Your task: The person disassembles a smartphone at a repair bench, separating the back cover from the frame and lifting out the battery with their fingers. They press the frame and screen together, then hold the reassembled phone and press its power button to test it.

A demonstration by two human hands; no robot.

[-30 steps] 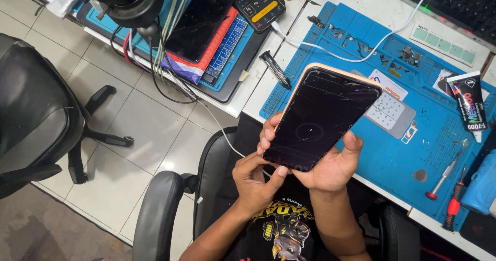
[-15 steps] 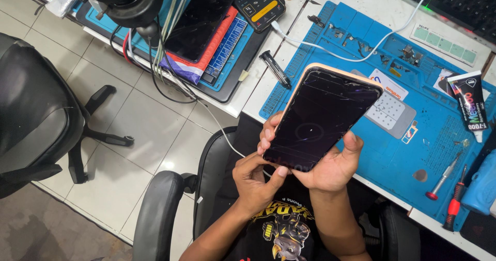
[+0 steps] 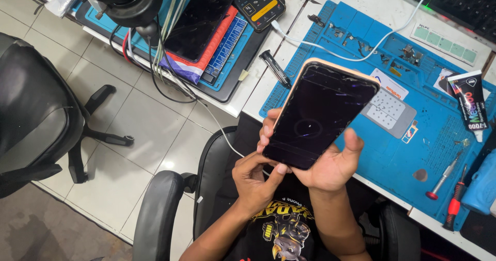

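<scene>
Phone point(image 3: 320, 116), screen cracked, sits tilted above the blue mat point(image 3: 392, 152) on the counter point(image 3: 268, 80). Right hand point(image 3: 330, 165) cups its lower edge; left hand point(image 3: 256, 181) seems to pinch the bottom corner.

The cracked dark-screened smartphone in a peach case point(image 3: 320, 116) sits above the blue rubber repair mat point(image 3: 413, 137), between both hands; a red-handled screwdriver point(image 3: 442, 177) lies on the mat, to its right

A cracked dark phone screen point(image 3: 320, 116) sits raised between both hands. A lit black-and-yellow screen point(image 3: 258, 3) lies on the counter point(image 3: 268, 70). A black glue tube point(image 3: 469, 102) lies far right.
</scene>
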